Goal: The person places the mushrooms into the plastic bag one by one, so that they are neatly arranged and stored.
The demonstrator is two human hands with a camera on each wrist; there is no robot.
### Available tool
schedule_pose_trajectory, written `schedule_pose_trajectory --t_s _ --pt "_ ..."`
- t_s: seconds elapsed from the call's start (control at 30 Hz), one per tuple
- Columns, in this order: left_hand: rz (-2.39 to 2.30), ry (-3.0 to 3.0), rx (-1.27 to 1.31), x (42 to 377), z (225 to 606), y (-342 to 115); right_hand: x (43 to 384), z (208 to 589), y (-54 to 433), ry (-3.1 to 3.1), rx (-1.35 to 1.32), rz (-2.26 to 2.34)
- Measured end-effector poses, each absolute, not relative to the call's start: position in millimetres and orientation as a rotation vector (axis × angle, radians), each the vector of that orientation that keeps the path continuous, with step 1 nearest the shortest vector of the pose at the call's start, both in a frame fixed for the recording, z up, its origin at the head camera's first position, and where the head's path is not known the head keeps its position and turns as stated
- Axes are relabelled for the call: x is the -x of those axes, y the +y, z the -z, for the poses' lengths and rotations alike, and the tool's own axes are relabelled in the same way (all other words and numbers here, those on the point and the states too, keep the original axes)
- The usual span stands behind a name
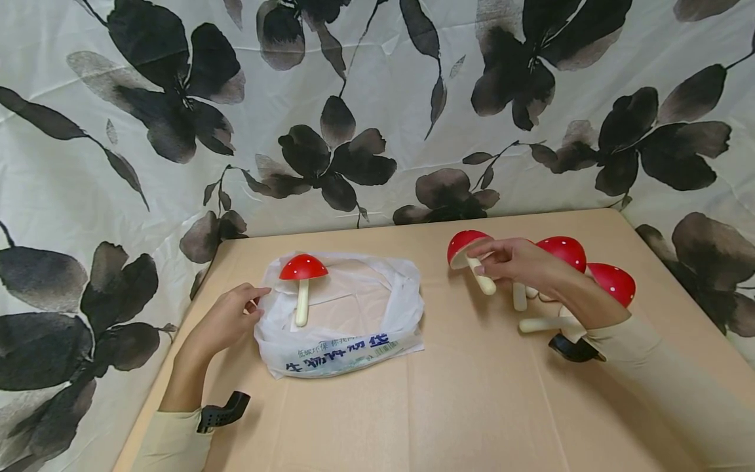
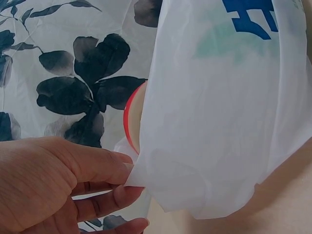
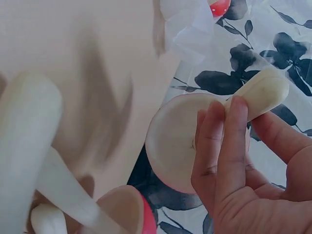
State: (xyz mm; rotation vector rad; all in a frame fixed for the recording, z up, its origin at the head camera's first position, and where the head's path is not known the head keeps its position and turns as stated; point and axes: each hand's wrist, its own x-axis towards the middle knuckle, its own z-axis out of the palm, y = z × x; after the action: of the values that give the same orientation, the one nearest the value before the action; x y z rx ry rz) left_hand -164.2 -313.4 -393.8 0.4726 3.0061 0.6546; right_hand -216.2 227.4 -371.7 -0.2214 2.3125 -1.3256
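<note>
My left hand (image 1: 227, 320) is at the left edge of a white plastic bag (image 1: 268, 344) with blue lettering, pinching its rim between thumb and fingers, as the left wrist view shows. Within the bag's wide mouth is a toy mushroom (image 1: 302, 267) with a red cap and a pale stem. In the left wrist view only a sliver of its cap (image 2: 129, 117) shows past the plastic. To the right of the bag, my right hand (image 1: 527, 263) grips another red-capped mushroom (image 1: 466, 244) by its stem (image 3: 267, 93), lifted off the table with the cap tilted leftward.
Beneath and beyond my right forearm lie several more mushrooms, among them a spotted red cap (image 1: 616, 283), another red cap (image 1: 563, 250) and a pale stem (image 1: 545, 324). The light brown tabletop (image 1: 472, 400) meets a flower-patterned cloth (image 1: 413, 85) at the back and sides.
</note>
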Motion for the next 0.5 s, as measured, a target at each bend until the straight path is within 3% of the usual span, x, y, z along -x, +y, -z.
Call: schedule_pose_trajectory --t_s 0.5 --pt "-0.641 2.997 -0.455 165 393 -313 218 356 214 2.274 0.389 1.409"
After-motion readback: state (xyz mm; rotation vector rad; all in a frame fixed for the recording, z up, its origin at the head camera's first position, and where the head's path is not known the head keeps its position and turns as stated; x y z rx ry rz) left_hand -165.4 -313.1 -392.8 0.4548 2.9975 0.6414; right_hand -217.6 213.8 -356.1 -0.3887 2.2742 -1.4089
